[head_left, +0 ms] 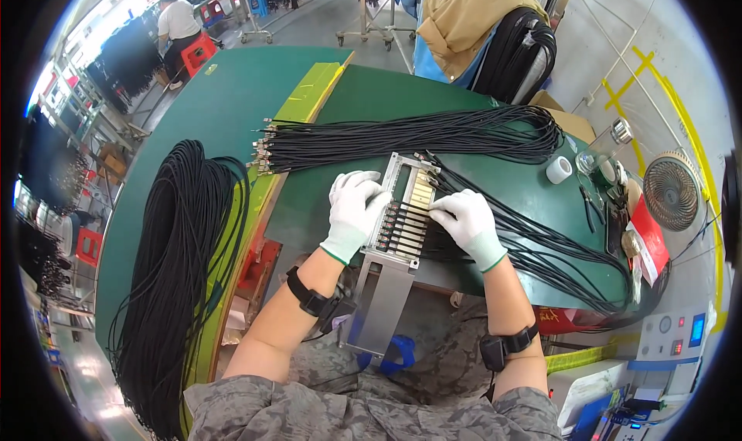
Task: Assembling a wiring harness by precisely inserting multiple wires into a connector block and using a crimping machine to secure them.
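Note:
A silver metal fixture [374, 242] with a row of slots stands in front of me at the table's near edge. Several black cable ends [400, 236] lie side by side in its lower slots, while bare brass-coloured slots [423, 190] show above them. My right hand [470, 223], in a white glove, pinches a black cable [424, 209] at the fixture's right side. On the opposite side my gloved left hand [355, 207] rests with curled fingers against the fixture's edge, by the cable's tip; what its fingertips hold is hidden. Loose cables [541, 244] trail off to the right.
A long cable bundle [410, 137] lies across the green table [309, 209] behind the fixture. Another thick bundle [174, 271] drapes at left. Pliers [592, 209], a white roll [558, 170], a glass bottle [607, 146] and a fan [671, 191] stand at right.

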A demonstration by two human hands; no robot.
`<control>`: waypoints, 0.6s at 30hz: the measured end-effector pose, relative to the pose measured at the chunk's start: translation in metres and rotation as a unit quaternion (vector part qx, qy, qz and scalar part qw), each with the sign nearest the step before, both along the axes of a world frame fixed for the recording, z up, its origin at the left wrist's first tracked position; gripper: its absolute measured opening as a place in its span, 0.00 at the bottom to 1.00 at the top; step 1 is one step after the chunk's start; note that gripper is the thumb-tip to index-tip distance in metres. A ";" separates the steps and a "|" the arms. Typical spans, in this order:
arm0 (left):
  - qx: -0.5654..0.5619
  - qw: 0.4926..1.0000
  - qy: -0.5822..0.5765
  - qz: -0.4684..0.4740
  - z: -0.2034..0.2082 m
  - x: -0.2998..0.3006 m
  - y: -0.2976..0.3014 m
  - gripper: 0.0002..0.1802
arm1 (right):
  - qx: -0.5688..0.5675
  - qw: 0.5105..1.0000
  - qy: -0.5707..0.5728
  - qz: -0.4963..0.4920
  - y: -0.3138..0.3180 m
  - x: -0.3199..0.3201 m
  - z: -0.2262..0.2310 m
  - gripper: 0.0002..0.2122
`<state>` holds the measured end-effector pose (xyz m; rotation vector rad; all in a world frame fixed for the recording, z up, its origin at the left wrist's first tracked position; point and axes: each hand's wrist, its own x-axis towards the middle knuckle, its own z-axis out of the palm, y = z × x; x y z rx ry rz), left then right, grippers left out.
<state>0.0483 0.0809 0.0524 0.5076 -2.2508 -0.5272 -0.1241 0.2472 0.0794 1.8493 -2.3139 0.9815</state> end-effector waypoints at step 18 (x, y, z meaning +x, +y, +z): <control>0.081 0.996 -0.028 0.010 -0.011 -0.001 -0.004 0.09 | -0.043 0.994 0.101 -0.014 -0.003 0.002 -0.002 0.05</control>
